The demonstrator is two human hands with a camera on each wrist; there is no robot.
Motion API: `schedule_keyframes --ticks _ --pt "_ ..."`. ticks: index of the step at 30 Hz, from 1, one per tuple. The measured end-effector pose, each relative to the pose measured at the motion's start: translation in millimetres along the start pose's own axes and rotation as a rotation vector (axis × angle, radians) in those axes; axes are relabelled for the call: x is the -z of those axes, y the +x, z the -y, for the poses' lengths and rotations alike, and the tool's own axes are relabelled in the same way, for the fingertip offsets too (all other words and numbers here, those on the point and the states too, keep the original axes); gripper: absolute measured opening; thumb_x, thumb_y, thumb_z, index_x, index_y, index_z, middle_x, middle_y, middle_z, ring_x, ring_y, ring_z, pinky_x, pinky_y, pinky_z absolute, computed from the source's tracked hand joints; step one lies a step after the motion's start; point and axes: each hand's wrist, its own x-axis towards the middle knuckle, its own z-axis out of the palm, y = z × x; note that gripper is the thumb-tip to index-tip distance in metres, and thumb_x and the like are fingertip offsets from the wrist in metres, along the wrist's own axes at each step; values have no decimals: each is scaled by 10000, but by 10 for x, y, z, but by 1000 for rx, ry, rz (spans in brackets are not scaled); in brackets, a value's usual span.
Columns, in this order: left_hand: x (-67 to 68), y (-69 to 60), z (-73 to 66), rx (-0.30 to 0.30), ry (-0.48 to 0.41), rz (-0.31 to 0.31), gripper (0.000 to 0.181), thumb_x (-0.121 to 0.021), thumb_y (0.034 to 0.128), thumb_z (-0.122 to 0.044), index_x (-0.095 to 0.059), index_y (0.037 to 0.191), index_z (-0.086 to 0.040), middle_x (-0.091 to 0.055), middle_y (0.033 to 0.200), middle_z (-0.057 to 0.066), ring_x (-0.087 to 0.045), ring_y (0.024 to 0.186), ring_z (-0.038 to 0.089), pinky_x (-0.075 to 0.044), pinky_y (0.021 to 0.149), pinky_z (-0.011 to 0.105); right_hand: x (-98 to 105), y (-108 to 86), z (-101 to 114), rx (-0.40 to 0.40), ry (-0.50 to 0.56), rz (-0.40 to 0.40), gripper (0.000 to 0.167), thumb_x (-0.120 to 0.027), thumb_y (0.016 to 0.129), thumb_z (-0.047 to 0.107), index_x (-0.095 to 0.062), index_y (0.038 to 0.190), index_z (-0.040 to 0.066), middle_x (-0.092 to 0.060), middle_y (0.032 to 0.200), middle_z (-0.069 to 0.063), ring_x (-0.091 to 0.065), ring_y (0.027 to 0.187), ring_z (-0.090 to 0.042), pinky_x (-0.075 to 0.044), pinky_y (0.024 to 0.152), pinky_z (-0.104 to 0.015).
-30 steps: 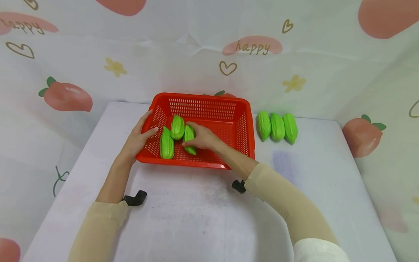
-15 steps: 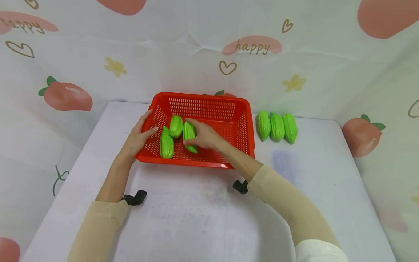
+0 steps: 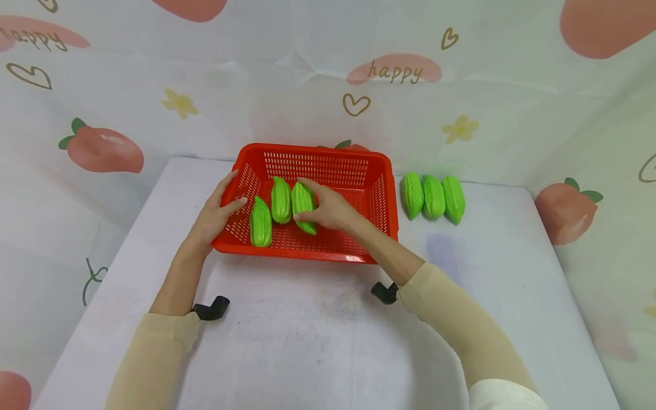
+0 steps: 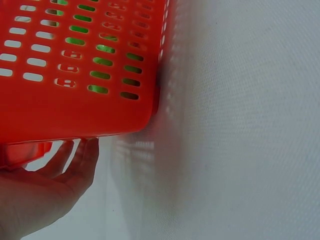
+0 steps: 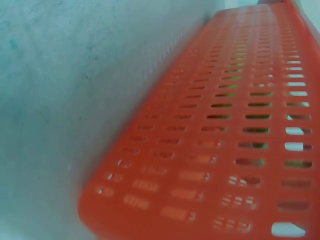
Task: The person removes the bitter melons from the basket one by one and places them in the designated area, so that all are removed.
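Note:
A red slotted basket (image 3: 287, 254) stands on the white table, with three green ridged fruits inside. The left hand (image 3: 211, 222) grips the basket's left rim, its thumb over the edge; in the left wrist view the fingers of the left hand (image 4: 55, 187) lie against the basket wall (image 4: 75, 115). Inside the basket, the right hand (image 3: 328, 209) holds one green fruit (image 3: 304, 200) between thumb and fingers. Just left of it lies a second fruit (image 3: 281, 199), and a third (image 3: 261, 223) lies near the left wall. The right wrist view shows only the basket's slotted side (image 5: 200, 150), the hand hidden.
Three more green fruits (image 3: 434, 197) lie side by side on the table (image 3: 492, 273), right of the basket. Black angled pieces show by the left wrist (image 3: 212, 308) and the right sleeve (image 3: 384, 292). A printed cloth (image 3: 287, 108) hangs behind.
The right hand has moved slightly right and back with its fruit. The middle fruit now lies straighter and a little further right. The left hand has stayed on the rim.

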Motion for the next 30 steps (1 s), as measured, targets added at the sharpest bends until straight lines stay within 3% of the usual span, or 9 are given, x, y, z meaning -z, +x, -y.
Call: schedule_keyframes --ticks 5,11,23,30 --pt "-8 -19 -10 -8 8 -3 670 -521 1017 -334 -161 1570 -451 -280 1575 99 -414 1293 320 -525 925 386 65 -68 -48 -4 48 -36 890 -797 850 329 -280 1575 312 -567 1293 -32 -540 991 -192 -485 790 -320" --pt "-22 -34 -28 -24 25 -6 658 -516 1019 -331 -175 1568 -450 -278 1578 86 -405 1299 310 -496 966 429 141 -167 -84 -7 105 -54 854 -784 862 275 -303 1567 308 -593 1152 -27 -554 986 -209 -505 772 -317" --pt "-5 -23 -23 -21 6 -4 666 -519 1018 -326 -168 1571 -445 -271 1581 97 -396 1296 320 -480 971 449 291 -359 -130 41 280 -99 846 -785 865 289 -308 1562 343 -535 1340 -35 -633 1038 -247 -527 865 -383" --pt "-4 -8 1 -12 -2 6 675 -522 1018 -316 -159 1572 -448 -267 1585 90 -412 1292 324 -518 902 362 341 -488 -137 39 305 -132 833 -779 868 299 -318 1560 337 -534 1368 -16 -626 1074 -228 -516 884 -401"
